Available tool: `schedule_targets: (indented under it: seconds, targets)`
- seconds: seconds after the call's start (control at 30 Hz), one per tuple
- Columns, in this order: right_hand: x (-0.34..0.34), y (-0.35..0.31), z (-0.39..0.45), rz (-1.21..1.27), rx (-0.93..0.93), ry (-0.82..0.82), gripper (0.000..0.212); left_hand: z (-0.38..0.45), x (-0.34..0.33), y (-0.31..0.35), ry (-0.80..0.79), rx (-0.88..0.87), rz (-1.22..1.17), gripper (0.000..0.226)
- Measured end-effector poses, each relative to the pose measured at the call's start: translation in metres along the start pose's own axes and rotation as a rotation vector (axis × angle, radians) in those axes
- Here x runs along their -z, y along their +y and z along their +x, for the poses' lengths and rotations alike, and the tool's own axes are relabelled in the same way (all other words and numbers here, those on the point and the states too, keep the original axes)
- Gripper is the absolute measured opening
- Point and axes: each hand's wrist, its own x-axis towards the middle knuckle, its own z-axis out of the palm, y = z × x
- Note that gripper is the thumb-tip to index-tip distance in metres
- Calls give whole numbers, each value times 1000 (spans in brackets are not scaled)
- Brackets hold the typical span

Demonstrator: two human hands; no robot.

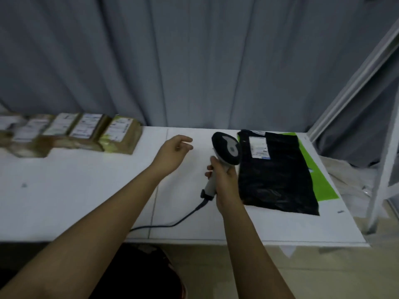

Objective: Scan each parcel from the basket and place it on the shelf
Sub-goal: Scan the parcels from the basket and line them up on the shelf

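Black plastic wraps the parcel point(276, 171) now being dealt with: a flat mailer bag lying on the white table point(86, 190), its white shipping label point(259, 147) facing up near the bag's far end. A green sheet point(319, 180) lies under the bag and shows along its right side. Just left of the bag, the right hand point(224, 180) curls round the grip of a corded barcode scanner point(224, 152), whose dark head sits close beside the label; the cable point(172, 223) trails back toward the near table edge. Further left of the bag, the left hand point(172, 152) hovers above the table with loosely bent fingers, holding nothing.

Judging by this, the scanning step is in hand. Whether the scanner window is actually aimed at the label cannot be told, since only the back of its head shows. The next move likely calls for squaring the head to the label, then lifting the limp bag with the free hand toward the white shelf frame point(356, 87) right of the bag. Well left of the bag, a row of brown taped parcels point(103, 134) stands at the table's far edge. No basket is in view.
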Motion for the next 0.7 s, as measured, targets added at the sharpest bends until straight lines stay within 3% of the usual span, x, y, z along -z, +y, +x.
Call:
schedule_targets:
  seconds: [0.13,0.3,0.57,0.7]
  targets:
    - [-57,7,-37,-175,77,-235,45,-62,78,-5,170,4,-10,19]
    - [-141,13,-92,-293,187,-597,56,-155,182,-27,437,16,53,15]
    - [-285,72,-215,-661,371,-1110,54,-329,303,-104,839,208,17,12]
    - [-327,117,-280,-677,313,-1299,50,-415,325,-157,991,351,-9,12]
